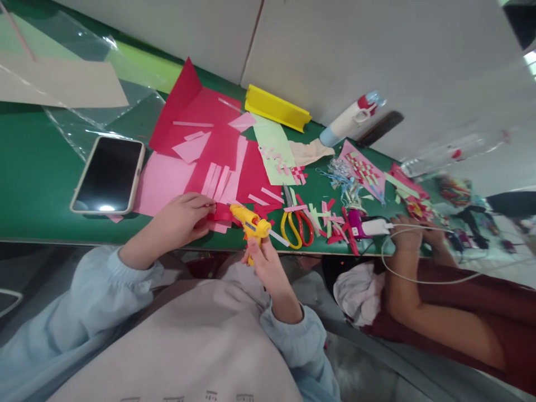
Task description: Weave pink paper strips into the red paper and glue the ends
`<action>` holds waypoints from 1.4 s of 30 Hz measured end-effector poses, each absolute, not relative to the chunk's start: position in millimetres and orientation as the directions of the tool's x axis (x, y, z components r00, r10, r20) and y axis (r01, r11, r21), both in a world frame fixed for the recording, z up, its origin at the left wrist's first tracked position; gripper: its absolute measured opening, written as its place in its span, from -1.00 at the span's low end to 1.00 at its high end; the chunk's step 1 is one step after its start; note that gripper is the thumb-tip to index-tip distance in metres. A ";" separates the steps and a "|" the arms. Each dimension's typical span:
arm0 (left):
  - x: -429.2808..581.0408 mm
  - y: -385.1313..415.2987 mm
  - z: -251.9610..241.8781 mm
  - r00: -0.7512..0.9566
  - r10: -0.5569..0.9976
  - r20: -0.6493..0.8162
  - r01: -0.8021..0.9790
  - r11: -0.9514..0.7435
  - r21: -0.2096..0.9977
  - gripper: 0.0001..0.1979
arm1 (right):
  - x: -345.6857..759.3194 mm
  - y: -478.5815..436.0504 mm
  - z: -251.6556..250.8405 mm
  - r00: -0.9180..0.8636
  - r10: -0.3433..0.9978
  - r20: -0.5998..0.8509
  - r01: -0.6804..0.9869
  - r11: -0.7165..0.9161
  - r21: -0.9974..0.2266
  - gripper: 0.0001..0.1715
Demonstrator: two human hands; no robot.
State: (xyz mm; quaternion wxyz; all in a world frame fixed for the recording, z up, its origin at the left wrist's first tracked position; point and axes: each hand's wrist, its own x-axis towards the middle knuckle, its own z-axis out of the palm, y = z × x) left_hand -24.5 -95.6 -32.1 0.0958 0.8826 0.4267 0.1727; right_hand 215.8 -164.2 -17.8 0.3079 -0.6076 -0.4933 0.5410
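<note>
In my right hand (263,259) is a yellow hot glue gun (250,223), with a clear glue stick (279,239) poking out of its back. Its nozzle points left, toward the fingers of my left hand (184,220). Those fingers are bent together at the table's front edge, against a small red paper piece (223,212); their exact grip is partly hidden. Just beyond lie several pink paper strips (216,181) on red card (209,151) and a larger pink sheet (163,181). Scissors (296,226) with yellow and red handles rest right of the glue gun.
A phone (109,176) lies at left, near clear plastic sleeves (113,106). Behind are a yellow holder (276,108) and a white bottle (349,120). Paper scraps (333,220), a purple device with a white cable (360,225), and a co-worker's hands (408,231) are at right.
</note>
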 end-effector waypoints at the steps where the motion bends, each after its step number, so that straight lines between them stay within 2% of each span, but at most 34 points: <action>1: -23.6 -96.1 -32.2 0.569 0.792 0.223 0.727 -0.611 0.313 -0.64 | 215.5 -163.9 -17.6 -0.073 0.932 -0.355 0.263 -0.325 -0.908 -0.41; 13: -18.4 -97.7 -33.6 0.498 0.844 0.199 0.753 -0.535 0.383 -0.62 | 215.7 -162.2 -14.4 -0.071 0.932 -0.356 0.235 -0.331 -0.914 -0.42; 19: -17.7 -98.2 -32.3 0.491 0.853 0.178 0.778 -0.521 0.351 -0.59 | 229.4 -161.8 -1.6 -0.055 0.958 -0.280 0.252 -0.258 -0.933 -0.42; 23: -16.6 -98.5 -32.2 0.471 0.859 0.202 0.771 -0.512 0.378 -0.57 | 244.1 -164.7 10.2 -0.125 0.970 -0.208 0.210 -0.179 -0.961 -0.41; 29: -20.6 -96.8 -34.7 0.491 0.846 0.206 0.740 -0.530 0.414 -0.59 | 240.9 -168.0 9.1 -0.246 0.910 -0.333 0.097 -0.319 -0.943 -0.44; 35: -24.9 -96.0 -36.6 0.496 0.839 0.223 0.710 -0.540 0.451 -0.59 | 229.5 -168.2 -5.9 -0.314 0.856 -0.411 0.137 -0.388 -0.911 -0.43; 42: -23.8 -96.4 -36.2 0.487 0.843 0.231 0.723 -0.537 0.436 -0.56 | 241.6 -161.8 -0.4 -0.196 0.899 -0.391 0.070 -0.385 -0.920 -0.39</action>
